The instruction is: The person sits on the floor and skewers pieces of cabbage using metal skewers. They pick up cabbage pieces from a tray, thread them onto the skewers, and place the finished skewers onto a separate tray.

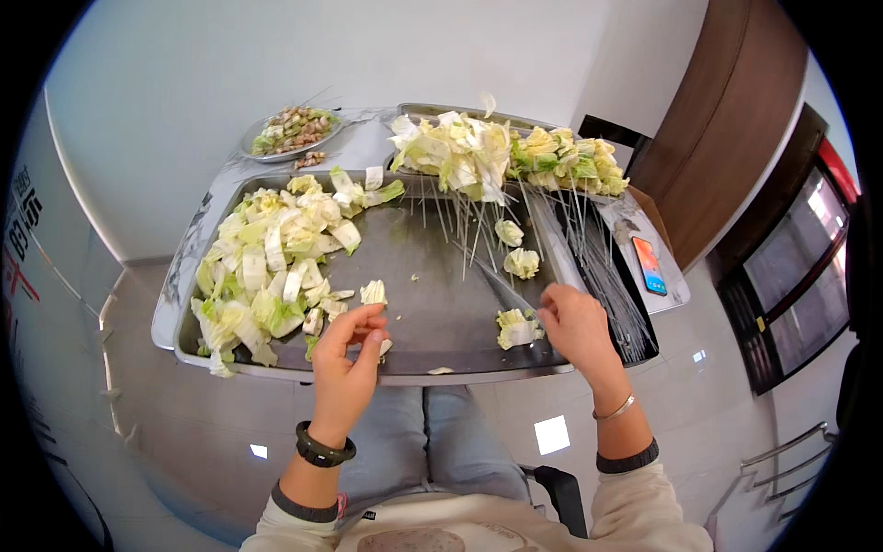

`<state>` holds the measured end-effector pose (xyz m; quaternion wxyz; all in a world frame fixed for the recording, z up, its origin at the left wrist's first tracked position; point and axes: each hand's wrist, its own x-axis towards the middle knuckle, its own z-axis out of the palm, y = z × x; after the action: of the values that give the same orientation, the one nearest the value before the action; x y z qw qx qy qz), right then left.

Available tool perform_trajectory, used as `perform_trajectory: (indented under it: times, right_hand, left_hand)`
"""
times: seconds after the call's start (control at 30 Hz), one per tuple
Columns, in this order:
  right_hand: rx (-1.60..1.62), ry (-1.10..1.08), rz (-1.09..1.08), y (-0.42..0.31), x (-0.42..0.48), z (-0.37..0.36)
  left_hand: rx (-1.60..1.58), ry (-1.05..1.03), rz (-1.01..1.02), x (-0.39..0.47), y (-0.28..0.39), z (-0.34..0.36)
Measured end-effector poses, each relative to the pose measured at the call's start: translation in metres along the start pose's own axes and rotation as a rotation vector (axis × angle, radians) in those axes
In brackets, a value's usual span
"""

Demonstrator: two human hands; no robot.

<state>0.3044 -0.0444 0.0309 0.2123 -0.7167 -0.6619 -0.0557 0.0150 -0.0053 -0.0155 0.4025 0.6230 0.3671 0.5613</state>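
My left hand (348, 366) hovers over the near edge of a large metal tray (414, 331), thumb and fingers apart. Just beyond its fingertips is a small piece of Chinese cabbage (373, 292). Cut cabbage leaves (276, 255) are heaped on the tray's left side. My right hand (576, 324) is at the tray's right edge, its fingertips pinched on a thin grey object, apparently a metal skewer (507, 290), blurred and slanting up to the left. Close to these fingertips sits a bunched cabbage piece (517, 329); two more bunches (521, 263) lie farther back.
Skewered cabbage (462, 152) is piled across the back tray, its metal skewers pointing towards me. A dark box of bare skewers (614, 297) stands at right, beside a phone (649, 265) on the marble-patterned table. A plate of skewered food (293, 132) stands at back left.
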Motion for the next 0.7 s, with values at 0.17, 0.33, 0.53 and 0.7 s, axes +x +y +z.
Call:
perform_trajectory:
  times: [0.17,0.33,0.53,0.7]
  right_hand:
    - [-0.268,-0.044,0.031,0.005,-0.016,0.018]
    - [-0.243,0.052,-0.024,0.005,-0.016,0.008]
    - [-0.219,0.179,0.009,0.002,-0.026,-0.001]
    - [-0.193,0.207,0.067,-0.012,-0.052,-0.025]
  left_hand:
    - [0.025,0.004,0.041,0.001,-0.006,0.002]
    - [0.005,0.007,0.053,-0.001,-0.007,0.002]
    - [0.029,-0.02,0.009,0.0,-0.002,-0.003]
    - [0.648,0.108,0.171,0.011,0.006,-0.053]
